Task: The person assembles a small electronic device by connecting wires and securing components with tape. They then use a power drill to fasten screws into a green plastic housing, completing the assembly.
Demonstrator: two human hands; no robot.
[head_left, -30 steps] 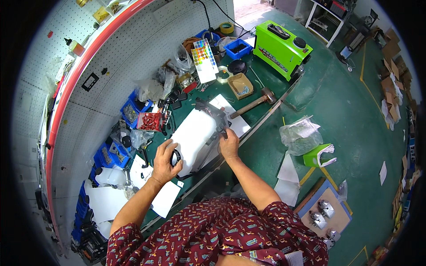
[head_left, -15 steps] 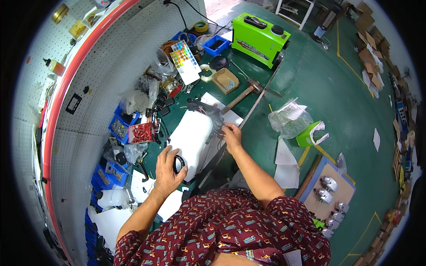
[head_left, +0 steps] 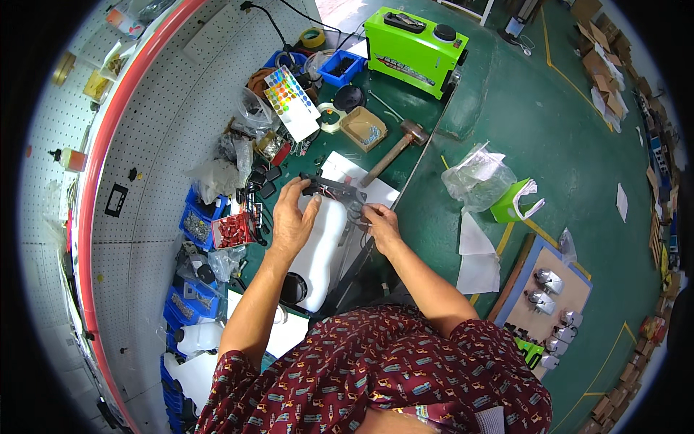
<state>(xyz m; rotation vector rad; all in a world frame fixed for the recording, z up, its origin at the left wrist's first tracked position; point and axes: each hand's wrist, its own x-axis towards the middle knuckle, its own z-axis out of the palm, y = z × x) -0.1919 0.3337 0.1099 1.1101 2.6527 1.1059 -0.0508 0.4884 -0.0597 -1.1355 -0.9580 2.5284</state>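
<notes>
A white plastic tank (head_left: 329, 242) with a round black cap (head_left: 293, 288) lies lengthwise in front of me on the bench. Across its far end sits a dark plastic part (head_left: 329, 188) with thin wires. My left hand (head_left: 291, 220) grips the left end of that dark part, its thumb over the tank's top. At the tank's right side, the fingers of my right hand (head_left: 382, 223) are pinched together beside a greyish piece (head_left: 354, 211). What they hold is too small to make out.
Beyond the tank lie a hammer (head_left: 396, 150), a cardboard tray of screws (head_left: 363, 130) and a colour-dot sheet (head_left: 291, 103). Blue bins (head_left: 195, 224) and a red box of small parts (head_left: 231, 231) line the left. A green machine (head_left: 412, 54) stands at the back.
My left hand has left the black cap and moved away from me to the dark part at the tank's far end. My right hand stays at the tank's right side.
</notes>
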